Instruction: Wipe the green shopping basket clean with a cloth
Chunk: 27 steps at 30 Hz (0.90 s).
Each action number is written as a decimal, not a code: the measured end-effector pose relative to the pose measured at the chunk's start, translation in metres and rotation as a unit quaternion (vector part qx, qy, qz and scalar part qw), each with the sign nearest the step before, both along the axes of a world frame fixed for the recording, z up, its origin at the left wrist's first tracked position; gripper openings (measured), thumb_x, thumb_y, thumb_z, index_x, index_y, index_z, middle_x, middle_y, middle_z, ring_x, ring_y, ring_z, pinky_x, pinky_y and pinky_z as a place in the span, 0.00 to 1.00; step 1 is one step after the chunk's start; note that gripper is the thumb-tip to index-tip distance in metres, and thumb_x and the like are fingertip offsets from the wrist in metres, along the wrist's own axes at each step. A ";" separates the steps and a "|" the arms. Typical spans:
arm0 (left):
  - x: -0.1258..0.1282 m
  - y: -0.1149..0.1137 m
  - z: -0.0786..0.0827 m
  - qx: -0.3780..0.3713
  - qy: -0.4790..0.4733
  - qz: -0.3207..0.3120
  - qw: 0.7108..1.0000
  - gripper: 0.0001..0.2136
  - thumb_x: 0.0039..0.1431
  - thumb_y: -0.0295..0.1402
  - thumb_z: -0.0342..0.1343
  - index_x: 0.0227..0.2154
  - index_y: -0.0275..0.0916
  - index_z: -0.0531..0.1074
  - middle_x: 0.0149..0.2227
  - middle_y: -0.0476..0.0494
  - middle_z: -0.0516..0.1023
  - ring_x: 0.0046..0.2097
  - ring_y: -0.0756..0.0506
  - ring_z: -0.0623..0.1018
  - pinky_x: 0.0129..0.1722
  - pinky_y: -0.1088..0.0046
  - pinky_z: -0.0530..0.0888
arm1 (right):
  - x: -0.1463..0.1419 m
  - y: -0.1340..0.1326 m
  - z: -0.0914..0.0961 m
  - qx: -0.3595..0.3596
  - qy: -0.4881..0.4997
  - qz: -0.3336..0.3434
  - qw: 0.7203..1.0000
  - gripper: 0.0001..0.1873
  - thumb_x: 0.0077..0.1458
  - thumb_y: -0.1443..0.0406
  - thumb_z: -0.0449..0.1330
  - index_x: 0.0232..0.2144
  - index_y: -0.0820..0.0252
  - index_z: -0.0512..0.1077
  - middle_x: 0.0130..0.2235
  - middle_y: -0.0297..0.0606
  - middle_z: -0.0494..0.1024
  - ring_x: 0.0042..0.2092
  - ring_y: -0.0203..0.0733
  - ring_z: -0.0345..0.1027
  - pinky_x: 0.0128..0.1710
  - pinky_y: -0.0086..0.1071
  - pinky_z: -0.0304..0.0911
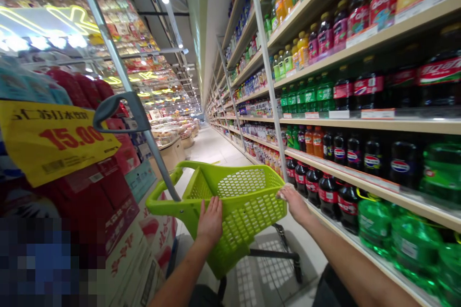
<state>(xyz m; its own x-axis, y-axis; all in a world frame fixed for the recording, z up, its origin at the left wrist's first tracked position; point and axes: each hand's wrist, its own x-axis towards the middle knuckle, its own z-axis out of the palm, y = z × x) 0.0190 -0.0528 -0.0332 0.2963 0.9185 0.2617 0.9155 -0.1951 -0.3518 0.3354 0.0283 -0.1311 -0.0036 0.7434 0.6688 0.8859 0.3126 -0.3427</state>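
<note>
A bright green plastic shopping cart [248, 216] with a perforated basket stands side-on before me in the aisle. My left hand [211, 221] lies against its near side, just under the rim, with fingers stretched out. At the right-hand corner of the basket is my right hand [292, 200], its fingers closed around a pale, crumpled cloth-like piece [284, 192] and touching the rim. How much of the rim it grips is hidden. The cart's handle end [163, 196] points left.
Shelves [360, 122] of bottled drinks run along the right, close to the cart. On the left stand stacked drink boxes [122, 244], a yellow price sign [54, 139] and a slanting metal pole with a grey handle [140, 117]. The tiled aisle [216, 146] stretches ahead.
</note>
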 end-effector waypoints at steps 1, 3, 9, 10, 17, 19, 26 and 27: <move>0.002 -0.001 0.000 -0.002 0.000 -0.008 1.000 0.31 0.44 0.22 0.40 0.56 0.31 0.53 0.60 0.37 0.52 0.62 0.43 0.51 0.59 0.52 0.43 | -0.006 0.000 0.007 0.014 -0.004 0.006 1.000 0.20 0.51 0.74 0.45 0.42 0.62 0.71 0.51 0.45 0.69 0.53 0.44 0.60 0.53 0.39 0.55; 0.006 -0.002 0.002 0.000 0.000 -0.021 1.000 0.31 0.44 0.22 0.40 0.57 0.32 0.53 0.61 0.39 0.51 0.62 0.44 0.50 0.60 0.53 0.43 | -0.018 0.002 0.022 0.048 -0.009 0.020 0.999 0.22 0.51 0.74 0.44 0.46 0.64 0.69 0.54 0.45 0.65 0.57 0.43 0.55 0.55 0.41 0.52; 0.039 -0.004 0.002 -0.024 0.014 -0.066 0.997 0.31 0.47 0.23 0.40 0.58 0.34 0.50 0.62 0.40 0.48 0.63 0.44 0.48 0.60 0.53 0.44 | -0.030 -0.008 -0.025 -0.001 0.022 0.019 1.000 0.23 0.51 0.75 0.42 0.43 0.63 0.71 0.52 0.45 0.67 0.56 0.45 0.57 0.53 0.43 0.54; 0.046 -0.004 0.001 -0.032 0.017 -0.072 0.997 0.30 0.47 0.24 0.40 0.58 0.33 0.50 0.62 0.40 0.48 0.63 0.44 0.48 0.60 0.53 0.44 | -0.029 -0.014 -0.043 -0.035 0.018 0.036 0.999 0.22 0.51 0.74 0.42 0.41 0.61 0.72 0.50 0.44 0.70 0.53 0.44 0.60 0.52 0.42 0.56; 0.069 -0.003 -0.013 -0.068 0.010 -0.077 0.995 0.28 0.50 0.24 0.39 0.57 0.33 0.51 0.62 0.40 0.49 0.63 0.44 0.47 0.60 0.53 0.42 | -0.026 -0.026 -0.022 0.039 0.042 0.067 0.996 0.23 0.52 0.74 0.42 0.46 0.62 0.69 0.54 0.43 0.65 0.58 0.43 0.53 0.55 0.41 0.52; 0.069 -0.001 -0.014 -0.067 0.005 -0.071 0.995 0.28 0.50 0.24 0.40 0.57 0.33 0.51 0.62 0.40 0.49 0.63 0.44 0.47 0.60 0.52 0.42 | -0.035 -0.017 0.002 0.087 0.046 0.060 0.993 0.25 0.52 0.75 0.41 0.49 0.61 0.67 0.56 0.41 0.62 0.60 0.42 0.47 0.57 0.43 0.48; 0.061 -0.002 -0.020 -0.062 -0.007 -0.069 0.996 0.29 0.50 0.25 0.40 0.58 0.33 0.50 0.62 0.40 0.48 0.63 0.44 0.47 0.60 0.52 0.42 | -0.058 -0.040 -0.064 -0.079 -0.029 0.110 0.990 0.19 0.51 0.73 0.47 0.38 0.55 0.73 0.48 0.38 0.72 0.51 0.46 0.63 0.47 0.40 0.61; 0.059 -0.004 -0.020 -0.066 -0.007 -0.068 0.996 0.28 0.50 0.25 0.40 0.58 0.33 0.50 0.62 0.40 0.48 0.63 0.44 0.47 0.60 0.52 0.43 | -0.057 -0.043 -0.065 -0.073 -0.030 0.111 0.991 0.19 0.51 0.74 0.46 0.39 0.55 0.73 0.48 0.39 0.72 0.51 0.45 0.63 0.48 0.40 0.61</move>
<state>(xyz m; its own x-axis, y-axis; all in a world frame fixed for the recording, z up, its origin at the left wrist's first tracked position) 0.0777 -0.0564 -0.0532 0.4165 0.8972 0.1465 0.8826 -0.3604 -0.3018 0.2779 -0.0145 -0.1957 -0.2138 0.8086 0.5481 0.8212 0.4527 -0.3474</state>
